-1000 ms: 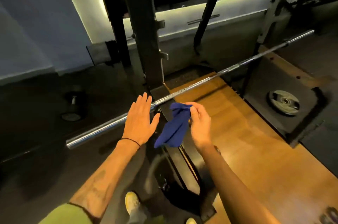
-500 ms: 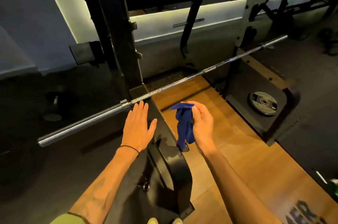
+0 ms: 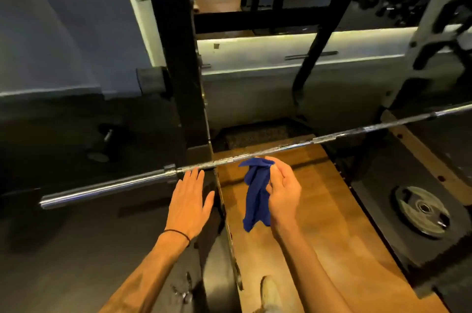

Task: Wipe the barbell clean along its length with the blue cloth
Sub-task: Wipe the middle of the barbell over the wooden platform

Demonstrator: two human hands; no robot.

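Loosely bunched blue cloth (image 3: 256,197) beside steel barbell (image 3: 293,146)

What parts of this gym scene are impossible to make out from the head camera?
- Barbell: its far right end is cut off by the frame's right edge.
- Blue cloth: whether it touches the bar; its top lies just at the bar.
- Left hand: palm side hidden, facing down.
- Weight plate: markings too dim and blurred to read.
- Shoe: cut off by the bottom edge.

dim room, lit mostly by a pale light strip (image 3: 293,39) along the far wall. glare streaks the barbell (image 3: 107,188) sleeve at left. floor (image 3: 63,248) at near left sinks into shadow. wide-angle bending curves the edges; far background smears softly.
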